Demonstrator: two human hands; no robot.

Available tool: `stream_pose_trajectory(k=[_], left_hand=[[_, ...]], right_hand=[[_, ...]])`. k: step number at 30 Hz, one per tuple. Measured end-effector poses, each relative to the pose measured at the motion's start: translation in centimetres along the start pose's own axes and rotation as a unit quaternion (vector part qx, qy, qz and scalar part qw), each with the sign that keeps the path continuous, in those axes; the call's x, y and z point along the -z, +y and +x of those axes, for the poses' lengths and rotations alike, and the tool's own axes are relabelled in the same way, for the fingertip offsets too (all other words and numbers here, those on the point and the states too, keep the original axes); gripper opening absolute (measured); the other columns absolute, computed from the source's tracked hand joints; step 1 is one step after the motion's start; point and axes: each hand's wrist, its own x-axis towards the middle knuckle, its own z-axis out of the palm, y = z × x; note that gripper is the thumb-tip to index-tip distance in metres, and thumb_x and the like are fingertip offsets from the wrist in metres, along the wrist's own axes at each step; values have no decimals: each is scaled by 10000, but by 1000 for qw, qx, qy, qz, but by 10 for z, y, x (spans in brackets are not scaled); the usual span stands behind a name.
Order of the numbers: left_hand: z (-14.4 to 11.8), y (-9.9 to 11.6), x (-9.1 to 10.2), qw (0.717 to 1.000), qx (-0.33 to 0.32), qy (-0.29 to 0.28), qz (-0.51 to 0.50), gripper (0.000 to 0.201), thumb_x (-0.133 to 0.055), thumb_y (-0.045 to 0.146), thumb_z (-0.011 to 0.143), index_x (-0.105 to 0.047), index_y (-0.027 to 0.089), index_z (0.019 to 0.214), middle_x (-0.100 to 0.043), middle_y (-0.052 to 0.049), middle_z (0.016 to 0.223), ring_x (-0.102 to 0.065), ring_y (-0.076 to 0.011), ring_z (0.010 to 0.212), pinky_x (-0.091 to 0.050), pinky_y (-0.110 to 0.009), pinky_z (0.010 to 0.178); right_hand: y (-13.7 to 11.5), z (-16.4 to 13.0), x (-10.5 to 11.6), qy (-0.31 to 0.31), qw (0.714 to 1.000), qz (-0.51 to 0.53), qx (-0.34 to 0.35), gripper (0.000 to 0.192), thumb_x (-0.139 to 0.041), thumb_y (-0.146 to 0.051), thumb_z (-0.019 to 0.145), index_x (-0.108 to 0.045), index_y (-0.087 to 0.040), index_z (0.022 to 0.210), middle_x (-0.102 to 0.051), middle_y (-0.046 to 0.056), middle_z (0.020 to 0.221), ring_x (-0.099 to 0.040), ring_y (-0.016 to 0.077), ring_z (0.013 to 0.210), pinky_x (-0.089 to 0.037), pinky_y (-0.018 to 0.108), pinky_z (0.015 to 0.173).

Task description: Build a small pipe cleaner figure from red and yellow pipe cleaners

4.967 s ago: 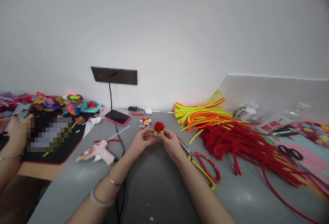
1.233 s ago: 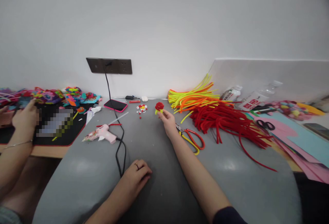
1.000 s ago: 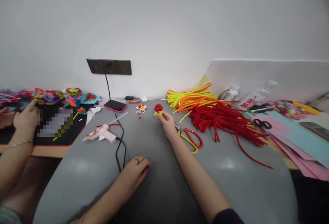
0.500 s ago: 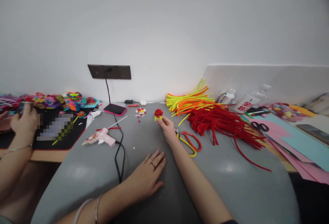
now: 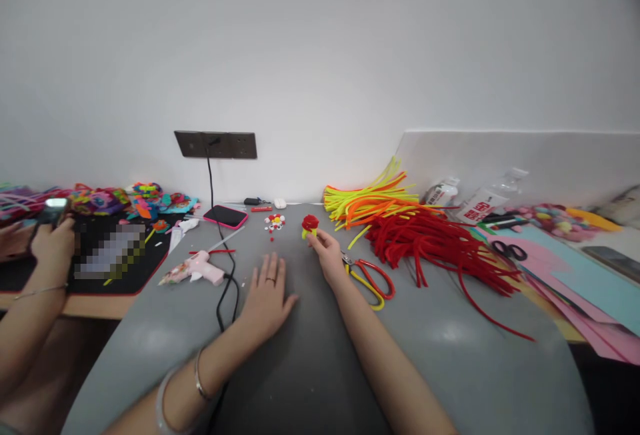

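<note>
My right hand (image 5: 327, 253) pinches a small flower (image 5: 311, 223), red on top and yellow below, that looks made of pipe cleaners. It is held upright over the grey table (image 5: 440, 368). My left hand (image 5: 267, 295) lies flat on the tabletop with its fingers apart, holding nothing. Left of it are a black cord (image 5: 220, 312) and a pink glue gun (image 5: 203, 268). Pliers (image 5: 373, 278) with red and yellow handles lie just right of my right hand. Small red, white and yellow pieces (image 5: 275, 222) sit beyond my left hand.
Red pipe cleaners (image 5: 440, 242) and yellow and orange ones (image 5: 370, 202) are heaped at right. A phone (image 5: 226, 216) lies near the wall socket (image 5: 216, 144). Scissors (image 5: 509, 250) rest on coloured paper. A co-worker's hand (image 5: 53, 242) holds a device at far left.
My left hand has slid forward and left across the table. My right hand keeps its grip on the flower, nearly in place. The co-worker's device now shows a lit surface.
</note>
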Motion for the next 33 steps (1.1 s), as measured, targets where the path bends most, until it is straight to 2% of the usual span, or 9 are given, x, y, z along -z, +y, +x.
stream_pose_trajectory(k=[3,5,9,14,18,22,26,30,33], left_hand=[[-6,16,-8,985,-162,-50,-41,679,-406,436,930,-217,155,1520,-185,-130,1600,-143,-282,1478,-232,-490,1156],[-1,17,-12,978,-194,-57,-56,687,-381,463,939,-185,166,1528,-200,-118,1598,-155,-249,1478,-225,-464,1164],[28,-2,-11,998,-46,-29,-33,672,-323,456,960,-240,73,1506,-213,-196,1577,-196,-296,1464,-226,-489,1155],[54,-31,8,992,116,-10,42,701,-326,430,957,-276,-55,1462,-214,-284,1543,-201,-364,1451,-185,-527,1153],[25,-23,11,999,36,19,24,638,-341,387,950,-275,65,1496,-195,-218,1573,-173,-351,1461,-218,-557,1134],[-22,-3,-6,981,-163,-92,-43,708,-413,463,914,-196,186,1529,-170,-134,1600,-184,-282,1469,-279,-473,1134],[-28,-6,-15,993,-100,-57,-31,693,-363,470,938,-211,127,1521,-203,-164,1586,-207,-277,1463,-266,-473,1147],[-6,-20,-7,1000,8,-7,5,695,-343,478,939,-317,32,1471,-288,-242,1537,-263,-340,1436,-267,-534,1132],[-6,-19,2,999,24,27,19,727,-349,510,929,-323,23,1467,-285,-260,1532,-252,-371,1434,-250,-565,1128]], right_hand=[[2,1,0,12,1000,14,-6,405,-749,-492,627,-715,-160,856,-667,17,728,-514,147,622,-424,291,649],[3,1,0,17,1000,13,-8,411,-753,-492,625,-715,-158,860,-656,10,702,-508,145,612,-421,290,642],[1,0,1,9,1000,6,-5,408,-744,-493,639,-719,-165,880,-683,28,771,-524,154,632,-428,293,645],[-1,0,1,10,1000,11,-11,397,-748,-493,632,-717,-169,860,-680,24,751,-519,153,618,-434,290,632],[0,2,0,6,1000,-3,-7,386,-736,-506,638,-716,-175,835,-674,22,716,-531,164,622,-435,291,620],[0,2,0,-1,1000,-12,0,386,-724,-508,648,-718,-176,843,-673,24,719,-535,165,626,-432,290,620],[0,1,0,-3,1000,-1,-5,375,-721,-491,649,-718,-175,852,-683,27,757,-528,155,621,-434,290,631],[0,1,0,6,1000,6,-12,385,-742,-493,620,-723,-174,833,-689,24,754,-526,153,615,-435,287,623],[0,1,0,14,1000,8,-15,399,-750,-499,614,-727,-172,842,-698,26,767,-529,152,612,-438,286,619]])
